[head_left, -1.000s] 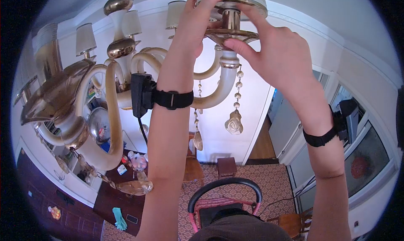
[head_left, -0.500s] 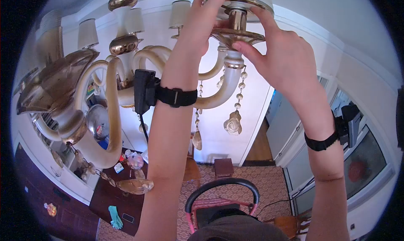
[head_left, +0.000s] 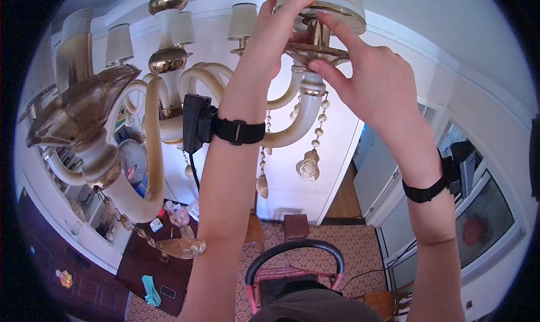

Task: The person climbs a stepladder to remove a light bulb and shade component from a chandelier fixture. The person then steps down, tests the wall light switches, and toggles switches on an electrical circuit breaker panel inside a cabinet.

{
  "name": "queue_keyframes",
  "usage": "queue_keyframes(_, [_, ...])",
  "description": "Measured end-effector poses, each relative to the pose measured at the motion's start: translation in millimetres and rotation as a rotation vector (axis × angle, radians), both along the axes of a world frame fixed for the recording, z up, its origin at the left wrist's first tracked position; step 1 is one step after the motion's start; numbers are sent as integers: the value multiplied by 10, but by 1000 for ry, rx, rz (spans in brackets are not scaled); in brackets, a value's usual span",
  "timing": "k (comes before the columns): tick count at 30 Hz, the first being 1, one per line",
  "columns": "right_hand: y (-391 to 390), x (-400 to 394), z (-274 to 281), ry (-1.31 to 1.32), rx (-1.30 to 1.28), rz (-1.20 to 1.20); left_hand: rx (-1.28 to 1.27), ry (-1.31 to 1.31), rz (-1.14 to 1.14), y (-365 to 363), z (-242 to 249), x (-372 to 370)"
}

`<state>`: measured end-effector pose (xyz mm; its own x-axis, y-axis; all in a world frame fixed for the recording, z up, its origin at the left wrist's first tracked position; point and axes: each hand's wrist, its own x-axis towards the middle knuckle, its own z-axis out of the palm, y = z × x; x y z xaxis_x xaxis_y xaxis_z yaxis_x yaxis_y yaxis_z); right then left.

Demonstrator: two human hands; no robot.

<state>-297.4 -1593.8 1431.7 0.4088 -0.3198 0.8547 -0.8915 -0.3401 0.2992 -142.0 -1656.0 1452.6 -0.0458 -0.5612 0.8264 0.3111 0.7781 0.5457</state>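
Overhead is a chandelier with curved cream arms (head_left: 306, 119). My left hand (head_left: 286, 15) is closed around the left side of a pale lampshade (head_left: 340, 1), thumb on its outer wall; its other fingers are mostly hidden. The shade sits tilted over a gold socket sleeve (head_left: 319, 34). My right hand (head_left: 385, 77) spans the brownish glass dish (head_left: 301, 53) below, index fingertip by the top of the sleeve and thumb under the dish. Bead strings with a rose-shaped crystal pendant (head_left: 308, 165) hang beneath.
At left, another arm carries a large glass dish (head_left: 79, 108) and a dangling crystal (head_left: 181, 247). Below are a dark table (head_left: 132, 265) with teal gloves (head_left: 151, 291) and a phone (head_left: 167, 291), a stool (head_left: 296, 227), and a black curved handle (head_left: 295, 244) close to my body.
The lampshade has tilted, its right side lower. My right index finger has moved from the shade's rim to the sleeve's top. The view has shifted slightly.
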Motion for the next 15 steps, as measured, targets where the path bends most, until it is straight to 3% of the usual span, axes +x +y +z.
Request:
queue_keyframes(6, [-8,33,-30,-102,1,7,70,35,55,12,-8,21])
queue_keyframes(15, [-33,36,-19,-96,-8,-31,-18,0,-4,5,-7,49])
